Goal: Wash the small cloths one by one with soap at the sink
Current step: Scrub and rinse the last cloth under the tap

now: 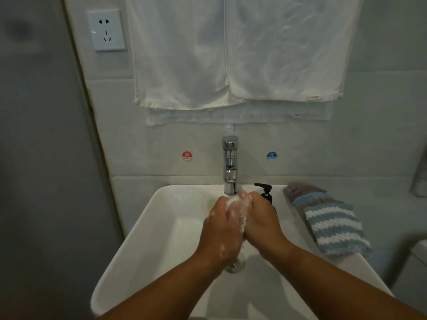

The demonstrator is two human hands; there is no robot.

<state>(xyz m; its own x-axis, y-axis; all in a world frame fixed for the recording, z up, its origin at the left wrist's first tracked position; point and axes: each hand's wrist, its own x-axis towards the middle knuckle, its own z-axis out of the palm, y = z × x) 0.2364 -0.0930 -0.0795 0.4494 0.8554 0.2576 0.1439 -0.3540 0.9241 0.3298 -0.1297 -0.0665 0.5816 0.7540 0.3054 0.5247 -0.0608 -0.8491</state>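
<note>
Over the sink (166, 227), below the tap (230, 167), our left hand (219, 232) and right hand (261, 224) both clench one soapy cloth (233, 202).

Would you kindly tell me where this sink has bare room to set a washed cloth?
Free: the basin floor between the left hand and the left wall of the sink, and the near basin between the forearms. Crowded: the right rim holds the pump bottle and striped cloths; under the faucet the right hand and left hand grip the soapy cloth.
</note>
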